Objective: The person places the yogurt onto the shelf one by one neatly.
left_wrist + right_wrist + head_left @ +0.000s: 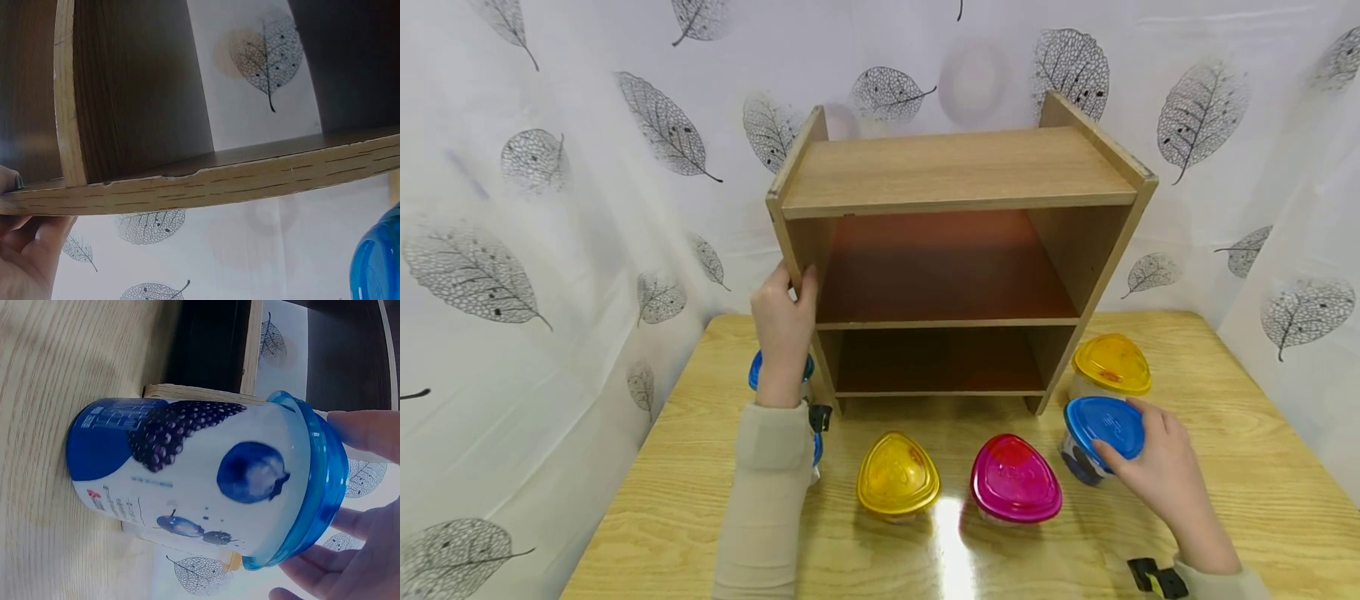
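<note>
A small two-tier wooden shelf [936, 171] stands at the back of the table. My left hand [782, 325] grips the front edge of its left side panel, thumb on one face and fingers on the other, as the left wrist view shows too. Out to the right, my right hand [1172, 467] holds a blue-lidded tub [1105, 425] by its lid. In the right wrist view the tub [187, 469] bears pictures of blueberries and a blackberry; thumb and fingers span its lid. Whether its base touches the table is hard to tell.
A yellow-lidded tub [898, 475] and a pink-lidded tub [1015, 479] stand before the shelf. Another yellow-lidded tub [1112, 364] is beside its right leg. Blue lids [755, 371] show partly behind my left arm. A leaf-patterned curtain [587, 208] hangs behind the table.
</note>
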